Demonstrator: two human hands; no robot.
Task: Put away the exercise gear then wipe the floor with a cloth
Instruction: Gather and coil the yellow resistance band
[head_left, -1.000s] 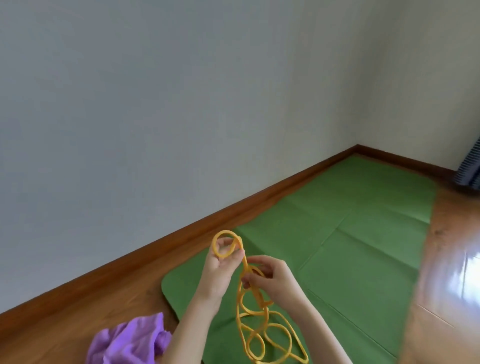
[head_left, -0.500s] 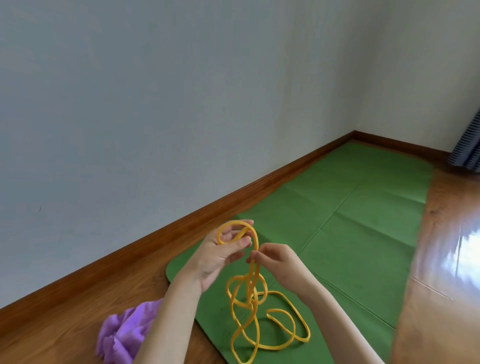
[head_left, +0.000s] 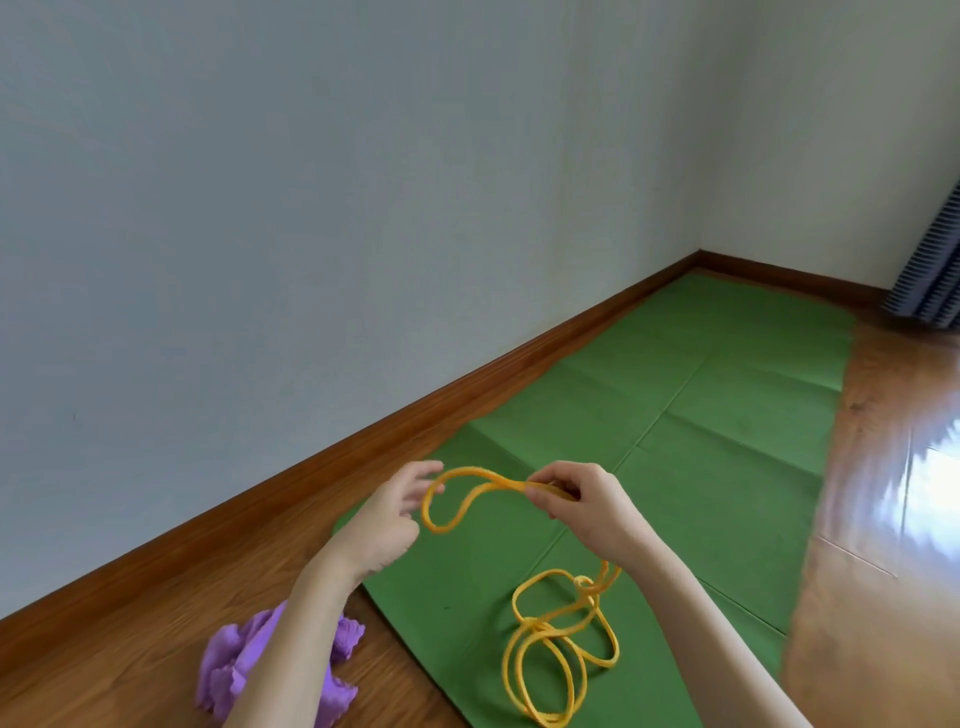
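Note:
A yellow rope (head_left: 550, 644) hangs in tangled loops over the green exercise mat (head_left: 691, 441), its lower coils lying on the mat. My right hand (head_left: 582, 501) pinches the rope near its top, and a loop sticks out leftward from that pinch. My left hand (head_left: 389, 514) is beside that loop with relaxed fingers, fingertips at the loop's left edge; a grip is not visible. A crumpled purple cloth (head_left: 234, 670) lies on the wooden floor at lower left, partly behind my left forearm.
The mat runs along a white wall with a brown skirting board (head_left: 467, 384) toward the room's corner. Glossy wooden floor (head_left: 893, 545) lies to the right. A dark striped fabric (head_left: 930, 280) hangs at the far right edge.
My hands have moved apart: the right hand pulled the rope rightward, drawing the top loop sideways. My left hand let go of the loop and opened. The lower coils dropped to the mat.

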